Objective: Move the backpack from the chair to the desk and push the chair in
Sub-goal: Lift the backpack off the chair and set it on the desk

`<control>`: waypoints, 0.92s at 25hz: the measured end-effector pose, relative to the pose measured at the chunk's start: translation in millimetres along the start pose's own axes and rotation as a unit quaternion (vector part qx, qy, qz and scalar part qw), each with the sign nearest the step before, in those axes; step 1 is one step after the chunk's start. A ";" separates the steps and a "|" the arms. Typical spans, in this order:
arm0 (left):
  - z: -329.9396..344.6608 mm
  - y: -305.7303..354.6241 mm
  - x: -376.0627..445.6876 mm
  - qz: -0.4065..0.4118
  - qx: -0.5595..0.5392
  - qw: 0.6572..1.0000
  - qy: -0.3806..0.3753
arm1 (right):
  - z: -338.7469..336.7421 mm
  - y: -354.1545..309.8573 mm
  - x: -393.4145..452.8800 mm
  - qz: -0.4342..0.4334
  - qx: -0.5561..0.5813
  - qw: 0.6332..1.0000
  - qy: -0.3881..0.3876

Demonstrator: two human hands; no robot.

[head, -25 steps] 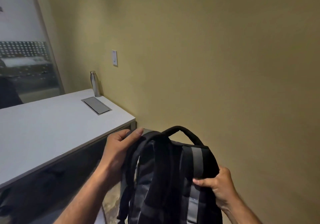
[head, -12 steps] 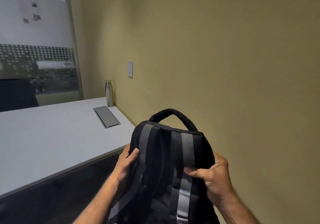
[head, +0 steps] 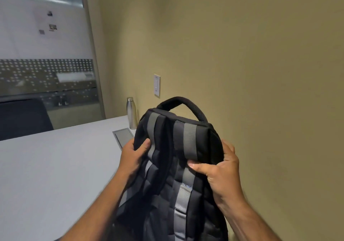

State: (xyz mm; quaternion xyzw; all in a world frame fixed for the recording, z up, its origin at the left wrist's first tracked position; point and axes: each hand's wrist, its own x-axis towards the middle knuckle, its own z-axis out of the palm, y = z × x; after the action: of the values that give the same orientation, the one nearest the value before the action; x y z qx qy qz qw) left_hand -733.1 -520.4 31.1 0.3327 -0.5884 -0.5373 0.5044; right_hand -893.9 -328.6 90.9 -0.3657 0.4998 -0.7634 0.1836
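A black backpack [head: 167, 166] with grey straps and a top carry handle hangs upright in front of me, its strap side facing me. My left hand [head: 133, 157] grips its upper left side. My right hand [head: 219, 170] grips its upper right side, thumb across a grey strap. The backpack's top sits over the right end of the white desk [head: 55, 166]; its lower part runs out of view at the bottom. The chair it came from is not in view.
A steel bottle [head: 131, 112] stands at the desk's far right corner by the yellow wall, beside a grey inset panel [head: 122, 135]. A wall switch [head: 157, 85] sits above. A dark chair back [head: 24, 118] shows behind the desk, before a glass partition.
Both hands have lifted the backpack higher and carried it left, so it now overlaps the desk's right end. The view has swung left toward the desk.
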 end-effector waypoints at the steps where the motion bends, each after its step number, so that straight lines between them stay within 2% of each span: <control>1: -1.5 2.0 23.3 0.015 0.008 1.000 -0.002 | 10.9 7.9 19.1 -0.007 0.002 1.000 0.001; 4: -5.3 3.7 88.1 0.039 0.030 0.999 0.016 | 42.8 31.4 69.9 -0.020 0.027 0.999 -0.043; 15: -26.0 -6.8 286.1 0.039 0.074 0.995 0.056 | 146.4 134.7 220.4 -0.045 0.010 0.997 -0.054; 18: -31.2 -19.5 334.5 0.028 0.082 0.996 0.038 | 173.1 164.7 247.1 -0.035 -0.015 0.999 -0.035; 23: -34.1 -44.6 397.7 -0.024 0.071 0.997 -0.034 | 214.9 211.7 270.8 -0.012 -0.032 0.999 0.014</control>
State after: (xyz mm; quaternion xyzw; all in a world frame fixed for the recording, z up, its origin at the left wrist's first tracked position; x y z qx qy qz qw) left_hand -814.7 -910.7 78.9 0.3632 -0.6336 -0.5169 0.4466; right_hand -932.6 -730.3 52.6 -0.3664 0.5223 -0.7542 0.1555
